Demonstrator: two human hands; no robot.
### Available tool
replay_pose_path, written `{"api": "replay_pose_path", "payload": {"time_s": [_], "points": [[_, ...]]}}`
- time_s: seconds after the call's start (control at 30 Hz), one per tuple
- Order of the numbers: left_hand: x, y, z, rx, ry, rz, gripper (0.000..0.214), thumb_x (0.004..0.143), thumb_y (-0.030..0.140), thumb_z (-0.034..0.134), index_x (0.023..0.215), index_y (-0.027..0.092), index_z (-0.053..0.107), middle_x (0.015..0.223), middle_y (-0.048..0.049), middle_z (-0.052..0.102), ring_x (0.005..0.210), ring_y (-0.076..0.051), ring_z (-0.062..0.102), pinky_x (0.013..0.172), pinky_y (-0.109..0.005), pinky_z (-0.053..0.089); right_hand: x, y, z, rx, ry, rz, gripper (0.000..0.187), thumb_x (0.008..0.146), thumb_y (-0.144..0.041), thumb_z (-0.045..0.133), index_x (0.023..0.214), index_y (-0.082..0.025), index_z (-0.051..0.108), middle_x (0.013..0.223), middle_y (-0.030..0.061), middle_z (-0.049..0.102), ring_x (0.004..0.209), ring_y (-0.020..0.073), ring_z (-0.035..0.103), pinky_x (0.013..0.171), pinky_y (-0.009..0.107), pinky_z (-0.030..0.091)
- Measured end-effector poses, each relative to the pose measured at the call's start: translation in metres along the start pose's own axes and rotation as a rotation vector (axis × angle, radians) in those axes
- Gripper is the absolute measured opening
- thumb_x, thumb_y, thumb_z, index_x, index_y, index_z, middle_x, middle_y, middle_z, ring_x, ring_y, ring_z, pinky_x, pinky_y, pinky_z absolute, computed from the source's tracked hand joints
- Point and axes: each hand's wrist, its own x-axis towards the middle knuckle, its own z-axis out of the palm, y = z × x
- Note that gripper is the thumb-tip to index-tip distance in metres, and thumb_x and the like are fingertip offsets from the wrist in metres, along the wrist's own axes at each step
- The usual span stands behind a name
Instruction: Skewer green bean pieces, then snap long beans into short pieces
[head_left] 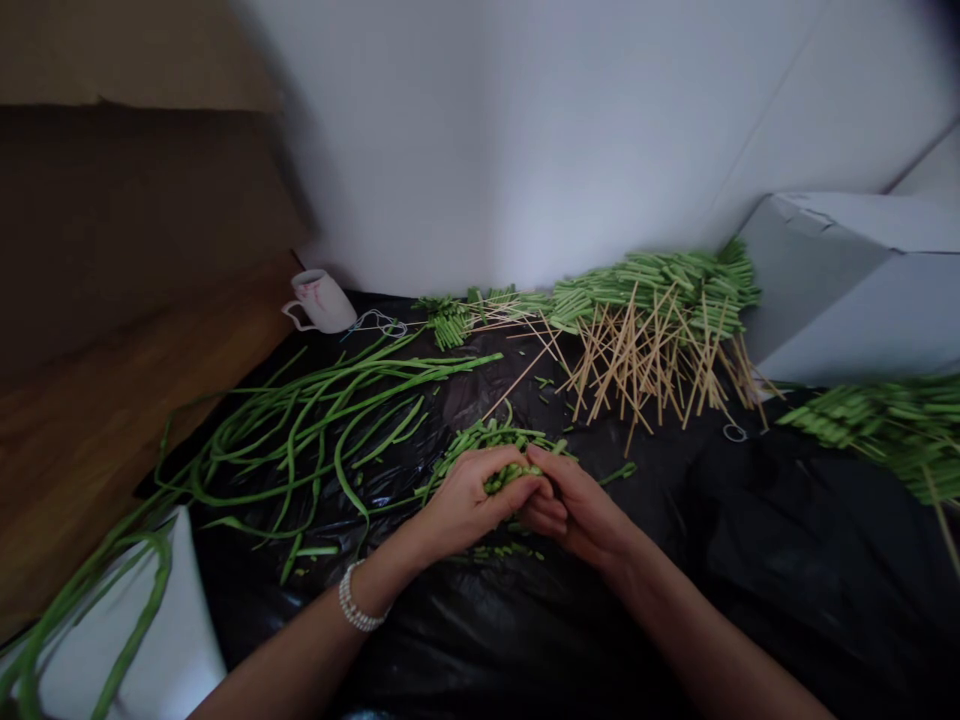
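My left hand [471, 498] and my right hand [576, 508] meet over a black plastic sheet [750, 560], both closed around a small bundle of cut green bean pieces [506, 476]. More cut pieces [491, 438] lie in a heap just beyond my fingers. Long uncut green beans [315, 430] sprawl to the left of my hands. A pearl bracelet [354, 606] sits on my left wrist.
A pile of bean pieces on wooden skewers [652, 330] lies at the back against the white wall; more skewered beans [892, 425] are at the right. A white cup [321, 300] stands back left. A white box [855, 280] sits at right, wooden floor [90, 420] at left.
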Motion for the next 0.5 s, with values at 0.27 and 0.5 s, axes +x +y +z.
{"api": "replay_pose_path", "payload": {"time_s": [0.27,0.5], "points": [[-0.002,0.001,-0.010,-0.411,-0.128,-0.226,0.027,0.086,0.037,0.061,0.070,0.016,0.055,0.057,0.0041,0.049,0.050,-0.007,0.041,0.049,-0.020,0.032,-0.005,0.002,0.005,0.039,-0.135,-0.002,0.047,0.092,-0.043,0.055,0.053,-0.018,0.045,0.037,-0.0088,0.035,0.032,0.0046,0.029,0.039,0.020,0.021],[0.001,-0.013,0.006,-0.805,0.000,-0.330,0.036,0.081,0.045,0.064,0.065,0.017,0.048,0.046,0.0072,0.041,0.041,-0.005,0.032,0.043,-0.019,0.026,-0.002,0.005,0.009,0.057,-0.074,-0.093,0.043,0.093,-0.042,0.053,0.058,-0.019,0.047,0.037,-0.0094,0.036,0.031,0.0048,0.028,0.039,0.021,0.019]]}}
